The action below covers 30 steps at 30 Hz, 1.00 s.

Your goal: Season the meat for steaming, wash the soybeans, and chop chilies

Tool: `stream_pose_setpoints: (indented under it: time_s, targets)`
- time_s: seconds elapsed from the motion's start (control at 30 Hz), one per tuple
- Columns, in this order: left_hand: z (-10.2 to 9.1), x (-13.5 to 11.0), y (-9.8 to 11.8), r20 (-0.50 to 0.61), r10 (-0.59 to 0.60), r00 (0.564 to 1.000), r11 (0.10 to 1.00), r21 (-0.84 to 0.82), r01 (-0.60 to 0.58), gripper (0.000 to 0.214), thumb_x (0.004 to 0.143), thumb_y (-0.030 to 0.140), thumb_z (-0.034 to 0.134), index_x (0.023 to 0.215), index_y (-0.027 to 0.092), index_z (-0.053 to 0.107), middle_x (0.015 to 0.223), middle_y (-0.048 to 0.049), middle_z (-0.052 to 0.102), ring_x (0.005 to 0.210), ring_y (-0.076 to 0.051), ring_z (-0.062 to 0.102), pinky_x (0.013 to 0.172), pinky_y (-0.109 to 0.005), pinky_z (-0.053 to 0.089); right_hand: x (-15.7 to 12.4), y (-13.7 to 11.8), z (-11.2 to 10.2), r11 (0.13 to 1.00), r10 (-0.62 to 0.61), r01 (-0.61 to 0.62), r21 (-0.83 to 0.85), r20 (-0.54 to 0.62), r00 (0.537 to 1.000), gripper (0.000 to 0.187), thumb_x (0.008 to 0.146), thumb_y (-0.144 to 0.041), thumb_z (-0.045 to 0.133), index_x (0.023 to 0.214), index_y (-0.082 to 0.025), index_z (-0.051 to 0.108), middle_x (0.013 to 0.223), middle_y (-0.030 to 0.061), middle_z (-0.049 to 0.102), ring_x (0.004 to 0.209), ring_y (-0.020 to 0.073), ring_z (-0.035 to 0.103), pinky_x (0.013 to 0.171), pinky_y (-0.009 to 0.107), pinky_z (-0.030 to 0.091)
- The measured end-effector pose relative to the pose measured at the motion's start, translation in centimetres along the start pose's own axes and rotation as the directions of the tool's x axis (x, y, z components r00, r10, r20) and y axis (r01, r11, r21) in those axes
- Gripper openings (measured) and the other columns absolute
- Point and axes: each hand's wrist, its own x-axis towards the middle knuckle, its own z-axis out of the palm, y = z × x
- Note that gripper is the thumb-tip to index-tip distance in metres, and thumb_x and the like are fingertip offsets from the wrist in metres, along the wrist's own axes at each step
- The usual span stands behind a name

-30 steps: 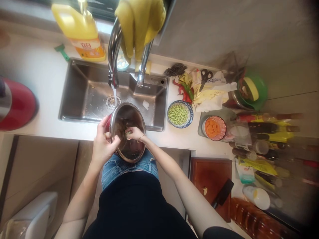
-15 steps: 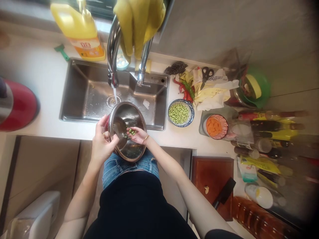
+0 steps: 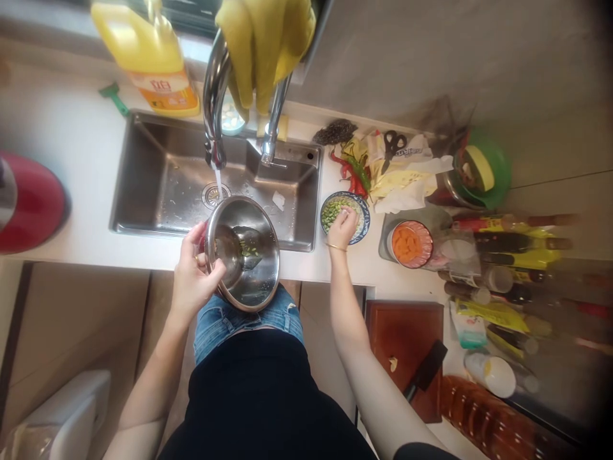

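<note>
Gripping a glossy, round metal bowl [image 3: 264, 235] — the left hand [image 3: 192, 280].

Tilted steel bowl [image 3: 265, 259] holds some green beans [image 3: 249, 249]

The yellow jug [image 3: 152, 61] bears a label [image 3: 161, 87] reading 立白 in red.

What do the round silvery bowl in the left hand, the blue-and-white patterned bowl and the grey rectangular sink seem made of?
Round silvery bowl: interior probably polished stainless steel, from mirror-like reflections.
Blue-and-white patterned bowl: perhaps glazed ceramic, from its decorated rim; enamel possible.
Grey rectangular sink: likely satin stainless steel, with soft highlights.
</note>
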Motion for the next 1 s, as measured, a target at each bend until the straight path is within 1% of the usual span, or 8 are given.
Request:
stream_pose_setpoints:
  time_s: [0.07, 0.13, 0.23, 0.33, 0.43, 0.5, 0.63, 1.0]
  targets:
    - [0.0, 0.1, 0.0, 0.002, 0.0, 1.0, 1.0, 0.008, 0.0, 0.07, 0.078, 0.029, 0.066, 0.141, 0.021, 0.038, 0.107, -0.0078, 0.059, 0.077, -0.014, 0.064, 0.064, -0.024, 0.056, 0.5, -0.2, -0.5, 0.974, -0.043, 0.018, -0.226, -0.108, 0.993, 0.039, 0.091, -0.042, 0.044, 0.123, -0.022, 0.051, 0.125, 0.019, 0.052, 0.12, 0.0322, 0.048, 0.088, 0.053, 0.047]
    - [0.0, 0.1, 0.1, -0.001, 0.003, 1.0, 1.0, 0.015, -0.003, 0.068, 0.078, 0.028, 0.065, 0.14, 0.022, 0.038, 0.112, -0.0089, 0.058, 0.084, -0.015, 0.064, 0.067, -0.025, 0.057, -0.3, -0.8, 0.8, 0.903, -0.166, 0.113, -0.415, -0.095, 0.982, 0.044, 0.086, -0.039, 0.055, 0.125, -0.017, 0.053, 0.133, 0.0211, 0.049, 0.131, 0.0353, 0.038, 0.101, 0.057, 0.038]
    - [0.1, 0.2, 0.1, 0.0, 0.011, 1.0, 1.0, 0.021, -0.011, 0.067, 0.078, 0.028, 0.064, 0.14, 0.022, 0.038, 0.119, -0.01, 0.057, 0.09, -0.017, 0.064, 0.07, -0.026, 0.058, -3.1, -1.9, 5.5, 0.81, -0.32, 0.405, -0.424, 0.26, 0.911, 0.035, 0.092, -0.029, 0.048, 0.121, -0.014, 0.057, 0.124, 0.0165, 0.059, 0.123, 0.0277, 0.05, 0.107, 0.047, 0.038]
    - [0.1, 0.2, 0.1, 0.009, 0.012, 1.0, 1.0, 0.02, -0.012, 0.069, 0.078, 0.028, 0.064, 0.141, 0.022, 0.036, 0.122, -0.0107, 0.056, 0.086, -0.015, 0.065, 0.069, -0.026, 0.058, -6.5, -2.9, 11.1, 0.702, -0.128, 0.547, -0.456, 0.674, 0.727, 0.039, 0.088, -0.023, 0.056, 0.126, -0.016, 0.055, 0.123, 0.0135, 0.059, 0.113, 0.0251, 0.057, 0.097, 0.039, 0.048]
    - [0.2, 0.1, 0.2, 0.014, -0.007, 1.0, 1.0, 0.014, 0.006, 0.07, 0.077, 0.025, 0.064, 0.141, 0.021, 0.036, 0.119, -0.0104, 0.058, 0.08, -0.013, 0.065, 0.065, -0.023, 0.057, -9.0, -3.5, 15.1, 0.544, 0.144, 0.54, -0.642, 0.705, 0.694, 0.053, 0.083, -0.025, 0.065, 0.132, -0.015, 0.05, 0.128, 0.0178, 0.054, 0.104, 0.0294, 0.061, 0.082, 0.039, 0.054]
    - [0.2, 0.0, 0.3, 0.017, -0.028, 0.999, 1.0, 0.007, 0.028, 0.071, 0.076, 0.023, 0.064, 0.142, 0.021, 0.036, 0.116, -0.0095, 0.059, 0.076, -0.012, 0.065, 0.062, -0.021, 0.056, -9.9, -3.5, 16.6, 0.483, 0.215, 0.536, -0.692, 0.688, 0.693, 0.047, 0.087, -0.019, 0.058, 0.133, -0.013, 0.049, 0.129, 0.0203, 0.052, 0.102, 0.0287, 0.062, 0.079, 0.037, 0.055]
    - [0.3, -0.2, 0.5, 0.024, -0.079, 0.997, 0.996, -0.033, 0.08, 0.073, 0.074, 0.02, 0.064, 0.142, 0.021, 0.036, 0.114, -0.0089, 0.06, 0.069, -0.009, 0.064, 0.059, -0.02, 0.055, -10.5, -3.1, 17.5, 0.48, 0.238, 0.543, -0.689, 0.698, 0.675, 0.039, 0.092, -0.005, 0.038, 0.128, -0.007, 0.052, 0.123, 0.0214, 0.057, 0.105, 0.0248, 0.061, 0.084, 0.033, 0.054]
    - [0.3, -0.3, 0.4, 0.05, -0.089, 0.995, 0.992, -0.086, 0.093, 0.075, 0.073, 0.018, 0.064, 0.142, 0.023, 0.036, 0.116, -0.0085, 0.06, 0.065, -0.007, 0.061, 0.055, -0.018, 0.053, -9.8, -1.9, 17.5, 0.623, 0.244, 0.483, -0.615, 0.74, 0.627, 0.033, 0.082, -0.007, 0.057, 0.115, -0.003, 0.064, 0.115, 0.0227, 0.065, 0.102, 0.0286, 0.064, 0.088, 0.035, 0.05]
